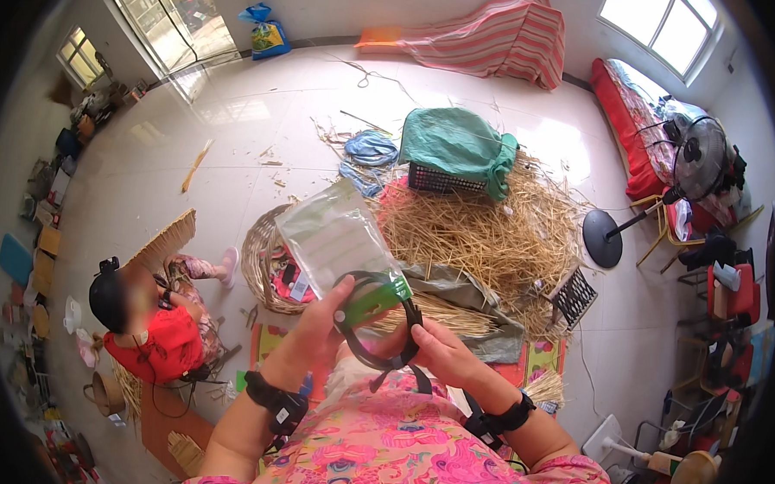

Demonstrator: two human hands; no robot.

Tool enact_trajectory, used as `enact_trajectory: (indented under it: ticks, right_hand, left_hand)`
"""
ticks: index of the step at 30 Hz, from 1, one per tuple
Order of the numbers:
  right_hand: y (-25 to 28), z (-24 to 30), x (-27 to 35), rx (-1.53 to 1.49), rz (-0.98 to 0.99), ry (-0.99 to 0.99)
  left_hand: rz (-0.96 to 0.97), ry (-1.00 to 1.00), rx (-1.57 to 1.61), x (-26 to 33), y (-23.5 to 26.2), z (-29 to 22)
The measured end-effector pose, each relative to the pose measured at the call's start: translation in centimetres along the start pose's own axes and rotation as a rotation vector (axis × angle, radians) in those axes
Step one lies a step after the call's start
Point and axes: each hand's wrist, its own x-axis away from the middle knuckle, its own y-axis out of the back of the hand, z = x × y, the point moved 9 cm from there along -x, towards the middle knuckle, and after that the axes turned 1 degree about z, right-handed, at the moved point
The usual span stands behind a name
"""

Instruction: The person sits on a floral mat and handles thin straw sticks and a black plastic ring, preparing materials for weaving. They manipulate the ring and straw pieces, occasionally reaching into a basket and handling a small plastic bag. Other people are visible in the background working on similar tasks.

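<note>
A looped black strap (354,343) with a small white round piece is held up in front of my body. My left hand (322,319) is closed on its left side, at the lower edge of a clear plastic bag (331,240) with a bright green end. I cannot make out whether the bag is also gripped by that hand. On the loop's right side, the fingers of my right hand (439,341) pinch the strap. Black bands with small devices circle both my wrists.
A heap of straw (475,224) lies ahead beside a crate under green cloth (448,141). A wicker basket (261,258) stands left of my hands. Further left sits a person in red (162,345) near woven straw. A standing fan (604,237) and chairs are at right.
</note>
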Motion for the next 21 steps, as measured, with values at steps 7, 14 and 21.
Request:
enact_trajectory:
  ticks: [7,14,21]
  right_hand:
    - [0.4,0.6,-0.3,-0.2,0.005,0.131]
    - [-2.1,1.0,-0.1,-0.202,0.045,0.118]
    - [-2.5,1.4,0.0,0.091,-0.035,0.095]
  left_hand:
    - [0.193,-0.093,-0.065,0.4,-1.6,0.2]
    - [0.345,-0.247,0.078,0.7,-4.3,-4.3]
    - [0.376,-0.087,0.122,0.7,-6.4,-3.1]
